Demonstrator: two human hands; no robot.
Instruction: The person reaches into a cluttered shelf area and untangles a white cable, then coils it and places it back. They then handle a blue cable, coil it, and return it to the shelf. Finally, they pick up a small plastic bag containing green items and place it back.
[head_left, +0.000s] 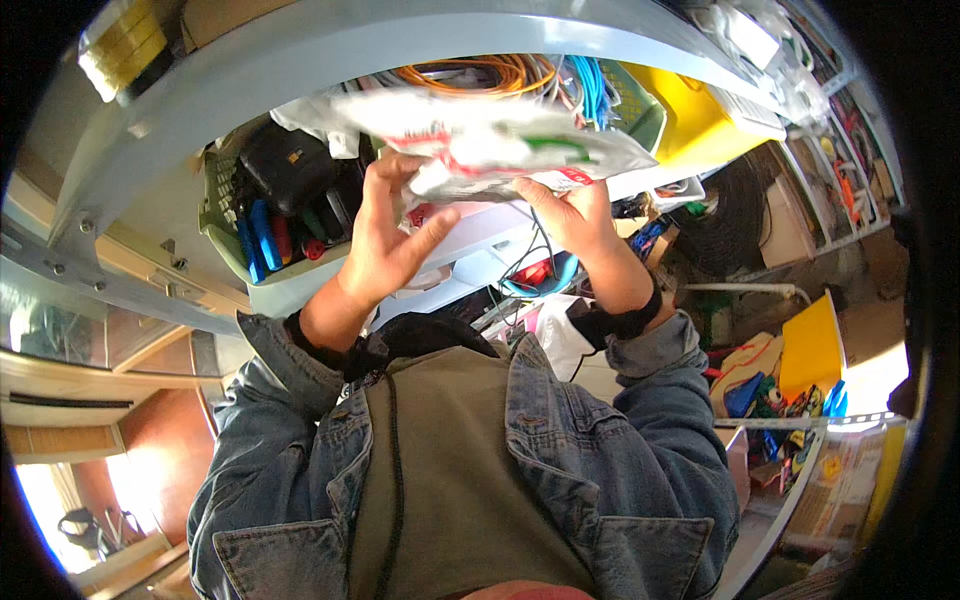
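A white plastic bag (517, 146) with red and green print and some writing, partly blurred, is held up in front of my chest. My right hand (577, 217) pinches its lower right edge, thumb on the near side. At the left edge, my left hand (386, 240) has its fingers curled against the plastic, its thumb standing apart. What the bag contains is hidden. Just behind it sits a green basket (637, 105) with coiled orange cable (480, 75) and blue cable (589, 86). Left of my left hand, another green basket (225, 247) holds a black case (285, 165) and blue-handled tools (262, 232).
A curved grey metal shelf edge (450, 34) runs above the baskets. A yellow bin (675, 120) stands at the right, near a coil of black cable (712, 210). Loose black wire (532, 255) hangs below my hands. Cluttered metal racks (832, 157) line the right side.
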